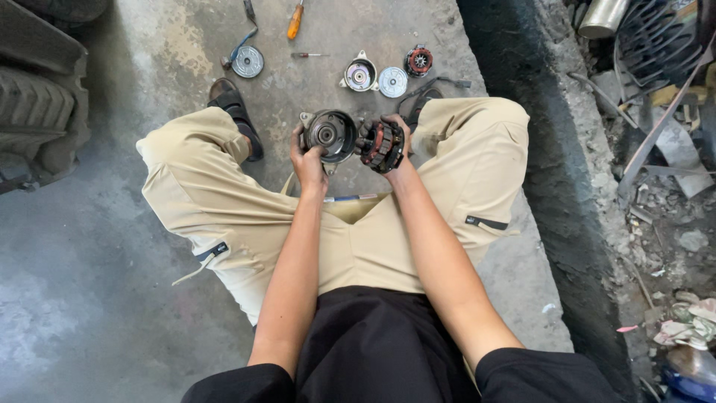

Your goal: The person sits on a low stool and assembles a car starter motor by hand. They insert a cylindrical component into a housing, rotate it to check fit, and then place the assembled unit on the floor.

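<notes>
— What have you got in your 2 hands?

— My left hand [308, 158] has its grip closed on a round dark metal housing [328, 134]. It is shaped like a shallow bowl, open side facing up at me, with a shiny hub in the middle and small mounting ears on the rim. My right hand [395, 145] has its grip closed on a coil ring [382, 146], black with red-orange windings around the edge, tilted on its side.

— Where are they sitting?

— Both are held up off the concrete floor [149, 45], in front of my knees, between my legs in tan trousers [224, 209]. The housing and the coil ring are just beside each other; I cannot tell whether they touch.

— And beyond them?

— On the floor past my hands lie 3 more round parts in a row: a silver cover with ears [360, 75], a flat silver disc [392, 82] and a smaller red-and-black coil [419, 60]. Further left there is another disc with a blue wire [247, 61], a small thin screwdriver [307, 54], and an orange-handled screwdriver [295, 21] near the top. A black sandal [237, 112] is on my left foot.
</notes>
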### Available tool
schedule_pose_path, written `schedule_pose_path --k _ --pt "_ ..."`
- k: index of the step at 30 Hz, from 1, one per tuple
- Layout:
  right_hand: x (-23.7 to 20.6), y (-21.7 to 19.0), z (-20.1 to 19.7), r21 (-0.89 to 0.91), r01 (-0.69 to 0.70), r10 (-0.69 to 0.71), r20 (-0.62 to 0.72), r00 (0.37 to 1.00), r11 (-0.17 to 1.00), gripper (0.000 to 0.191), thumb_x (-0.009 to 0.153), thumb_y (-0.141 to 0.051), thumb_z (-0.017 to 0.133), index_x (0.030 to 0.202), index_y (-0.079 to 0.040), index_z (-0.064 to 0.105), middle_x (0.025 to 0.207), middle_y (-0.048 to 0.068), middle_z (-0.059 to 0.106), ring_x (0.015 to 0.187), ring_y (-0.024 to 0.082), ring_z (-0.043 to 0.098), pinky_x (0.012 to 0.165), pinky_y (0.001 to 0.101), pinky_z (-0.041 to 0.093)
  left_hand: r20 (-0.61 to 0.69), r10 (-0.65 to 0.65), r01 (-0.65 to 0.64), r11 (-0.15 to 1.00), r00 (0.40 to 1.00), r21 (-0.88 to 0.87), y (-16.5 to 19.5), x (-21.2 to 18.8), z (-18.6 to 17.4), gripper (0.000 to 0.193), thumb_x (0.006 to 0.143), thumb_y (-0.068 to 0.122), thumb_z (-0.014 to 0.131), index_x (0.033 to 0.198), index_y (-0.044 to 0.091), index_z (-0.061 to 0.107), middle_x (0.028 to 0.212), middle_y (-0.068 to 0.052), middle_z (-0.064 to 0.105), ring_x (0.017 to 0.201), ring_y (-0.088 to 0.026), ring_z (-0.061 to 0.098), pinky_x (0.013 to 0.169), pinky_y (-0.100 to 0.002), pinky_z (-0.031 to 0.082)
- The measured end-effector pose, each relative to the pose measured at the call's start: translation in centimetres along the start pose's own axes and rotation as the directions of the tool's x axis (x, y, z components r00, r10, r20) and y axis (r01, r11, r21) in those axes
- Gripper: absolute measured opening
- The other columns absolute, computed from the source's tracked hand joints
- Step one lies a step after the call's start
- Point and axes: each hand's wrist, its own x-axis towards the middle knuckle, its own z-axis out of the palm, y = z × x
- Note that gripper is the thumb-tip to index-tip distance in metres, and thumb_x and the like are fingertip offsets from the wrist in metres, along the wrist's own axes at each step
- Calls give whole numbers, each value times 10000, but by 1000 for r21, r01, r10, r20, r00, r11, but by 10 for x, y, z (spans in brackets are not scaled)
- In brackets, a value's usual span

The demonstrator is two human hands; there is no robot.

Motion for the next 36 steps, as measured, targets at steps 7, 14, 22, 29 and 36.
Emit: schedule_pose_path --k 7,14,22,29,36 --pt "1 2 4 15 16 -17 88 996 1000 348 827 -429 543 737 -98 600 693 86 593 556 283 566 443 412 420 7 3 -3 1000 1000 -15 0 0 0 731 715 -164 505 1422 25 519 1184 -131 649 1006 -218 645 825 -288 536" --pt "3 5 3 56 82 -74 -145 987 995 317 817 -386 532 743 -88 610 725 110 634 602 307 603 543 430 520 23 29 -30 1000 999 4 -1 -2 1 711 711 -175 516 1397 14 529 1174 -143 651 1001 -223 657 851 -302 557" --pt "3 5 -1 65 92 -86 -94 992 994 308 890 -378 598 664 -168 591 566 -12 570 447 201 539 428 359 446 -32 -4 5 1000 999 27 -1 -2 1 731 693 -164 526 1398 30 548 1141 -133 655 947 -221 650 777 -297 545" --pt "-2 5 8 22 84 -81 -123 989 996 286 839 -378 582 656 -158 595 561 2 570 444 223 540 431 381 452 -38 -3 4 999 999 42 -1 -2 1 738 688 -165 527 1400 27 548 1155 -137 654 958 -223 651 775 -286 550" --pt "2 5 2 -5 79 -79 -135 988 997 297 808 -393 584 628 -157 587 523 1 545 430 232 532 431 395 469 -29 21 -20 998 999 52 0 -2 1 741 671 -166 522 1388 21 549 1152 -127 651 959 -214 645 768 -280 544"
